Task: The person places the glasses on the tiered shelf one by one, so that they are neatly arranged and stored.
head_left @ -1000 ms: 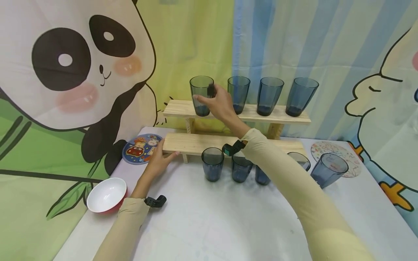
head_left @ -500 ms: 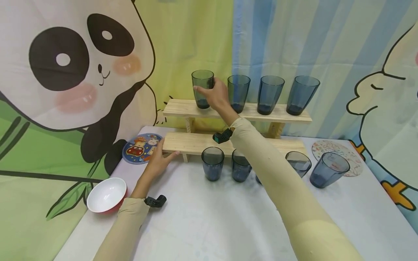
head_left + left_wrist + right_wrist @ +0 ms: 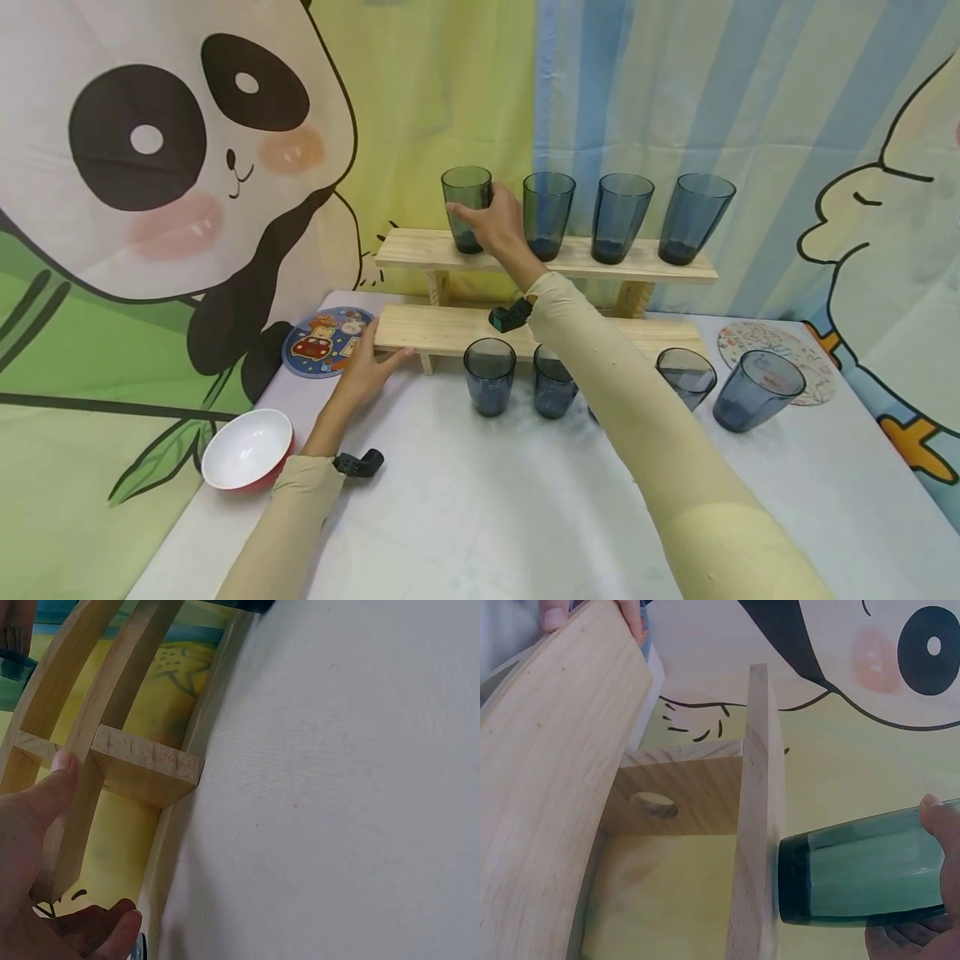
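My right hand (image 3: 501,225) holds a dark tinted drinking glass (image 3: 465,185) upright at the left end of the upper shelf board (image 3: 412,247). In the right wrist view, thumb and fingers lie around this glass (image 3: 855,874), its base at the board's surface; I cannot tell whether it bears fully on it. My left hand (image 3: 363,373) grips the left end of the lower board (image 3: 435,327) of the wooden shelf. The left wrist view has the thumb on the board's edge and the fingers around its end. Three matching glasses (image 3: 548,217) stand further right on the upper board.
Several more glasses (image 3: 491,379) stand on the white table (image 3: 450,508) in front of the shelf, one partly behind the right sleeve. A red-and-white bowl (image 3: 247,450) sits at left. Round mats lie at either side, one blue (image 3: 318,343), one pale (image 3: 813,375).
The right hand has carried the glass slightly up and back over the upper board, then lowered it a little. My left hand stays on the lower board.
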Available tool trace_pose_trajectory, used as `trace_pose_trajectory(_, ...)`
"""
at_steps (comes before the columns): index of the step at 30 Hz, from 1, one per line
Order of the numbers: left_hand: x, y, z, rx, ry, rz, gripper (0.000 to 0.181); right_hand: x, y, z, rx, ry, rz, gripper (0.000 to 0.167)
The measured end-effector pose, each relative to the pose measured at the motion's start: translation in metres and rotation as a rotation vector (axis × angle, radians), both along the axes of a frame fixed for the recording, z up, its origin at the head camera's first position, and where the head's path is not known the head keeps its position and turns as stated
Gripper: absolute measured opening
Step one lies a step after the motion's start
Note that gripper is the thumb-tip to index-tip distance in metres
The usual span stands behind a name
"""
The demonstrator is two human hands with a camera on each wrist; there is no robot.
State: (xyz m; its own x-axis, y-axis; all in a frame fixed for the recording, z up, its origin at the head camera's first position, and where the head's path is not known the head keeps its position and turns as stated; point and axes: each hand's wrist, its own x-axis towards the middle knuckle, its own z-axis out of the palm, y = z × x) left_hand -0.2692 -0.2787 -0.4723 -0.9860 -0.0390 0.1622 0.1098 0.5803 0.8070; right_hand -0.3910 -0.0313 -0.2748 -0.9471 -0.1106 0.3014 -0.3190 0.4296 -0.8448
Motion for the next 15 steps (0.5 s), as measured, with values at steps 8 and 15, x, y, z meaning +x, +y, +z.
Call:
trace_pose_trajectory(8,0.0003,-0.0002,0.0015,0.004,0.002,-0.003,0.1,-0.0006,0.0014,-0.0031,0.005,-0.007,-0.014,0.071)
trace_pose_trajectory(15,-0.0003,0.0,-0.0001,-0.009,0.005,-0.003,0.1,0.0044,0.0021,-0.0038,0.072,-0.087,-0.02,0.099)
